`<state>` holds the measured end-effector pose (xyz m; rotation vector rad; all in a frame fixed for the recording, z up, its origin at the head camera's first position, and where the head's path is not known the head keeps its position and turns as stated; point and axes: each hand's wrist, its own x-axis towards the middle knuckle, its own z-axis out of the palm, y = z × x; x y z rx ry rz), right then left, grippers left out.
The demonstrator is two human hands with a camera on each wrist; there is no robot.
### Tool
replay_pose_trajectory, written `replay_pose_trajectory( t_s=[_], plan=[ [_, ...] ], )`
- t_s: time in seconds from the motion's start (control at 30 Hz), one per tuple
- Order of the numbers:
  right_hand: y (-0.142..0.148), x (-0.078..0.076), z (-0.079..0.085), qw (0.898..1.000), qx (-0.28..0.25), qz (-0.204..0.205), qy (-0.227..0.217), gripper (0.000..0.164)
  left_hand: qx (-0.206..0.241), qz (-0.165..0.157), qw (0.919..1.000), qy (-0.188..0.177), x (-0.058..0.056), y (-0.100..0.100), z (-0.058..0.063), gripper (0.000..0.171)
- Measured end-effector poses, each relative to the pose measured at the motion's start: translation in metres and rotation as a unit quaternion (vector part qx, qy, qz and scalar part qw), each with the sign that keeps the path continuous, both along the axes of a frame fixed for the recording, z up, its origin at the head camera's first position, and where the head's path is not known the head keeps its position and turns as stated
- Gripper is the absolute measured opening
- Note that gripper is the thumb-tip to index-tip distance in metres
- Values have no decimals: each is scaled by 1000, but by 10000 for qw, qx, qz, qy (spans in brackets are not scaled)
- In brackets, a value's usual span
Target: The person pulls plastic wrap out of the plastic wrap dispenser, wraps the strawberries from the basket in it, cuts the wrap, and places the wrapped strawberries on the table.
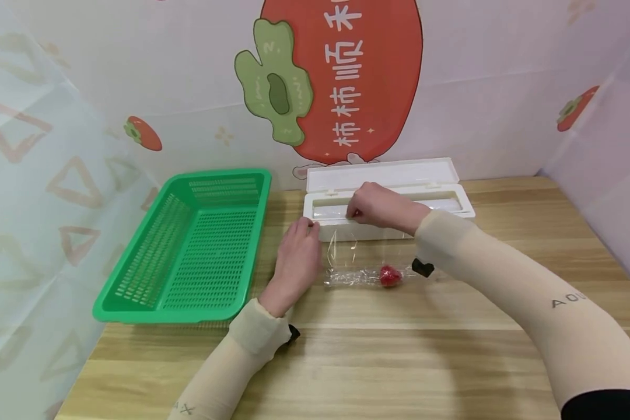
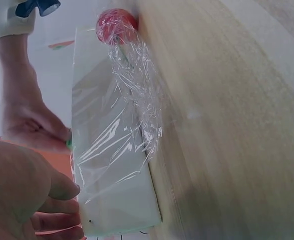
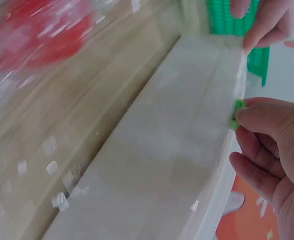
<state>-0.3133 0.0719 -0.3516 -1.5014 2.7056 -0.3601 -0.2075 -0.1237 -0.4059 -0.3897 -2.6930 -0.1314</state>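
A white cling film dispenser (image 1: 383, 231) lies at the back of the table with its lid raised. At its top front edge, my right hand (image 1: 380, 205) pinches a small green slide cutter (image 3: 237, 115) between thumb and finger. My left hand (image 1: 297, 256) touches the dispenser's left corner, fingertips along the top edge in the left wrist view. Clear cling film (image 2: 111, 135) hangs over the dispenser's front onto the table. Bunched in that film is a red, round thing (image 1: 390, 275); its exact kind is unclear.
A green plastic basket (image 1: 177, 315) stands to the left on the wooden table (image 1: 357, 367), close to my left forearm. Behind the dispenser rises a printed wall cloth (image 1: 483, 116), and another side panel borders the table on the right.
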Motion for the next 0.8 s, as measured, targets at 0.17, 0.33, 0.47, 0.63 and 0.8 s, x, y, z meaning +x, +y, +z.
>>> replay_pose_trajectory(
  t_s=[0.17, 0.33, 0.47, 0.63, 0.8],
  plan=[
    [33, 1, 1, 10000, -20, -17, 54, 30, -65, 93, 9999, 59, 1, 3, 0, 30],
    [65, 2, 0, 9997, -145, -39, 185, 19, -104, 123, 9998, 148, 1, 6, -1, 28],
    [88, 3, 0, 9996, 9, -93, 260, 21, -118, 70, 9998, 175, 1, 8, -2, 32],
    [118, 6, 3, 9987, 99, -332, 365, 21, -210, 119, 9997, -79, 2, 7, -1, 38],
    [140, 11, 4, 9982, 19, -458, 380, 19, -192, 164, 9996, -124, 2, 7, 0, 39]
  ],
)
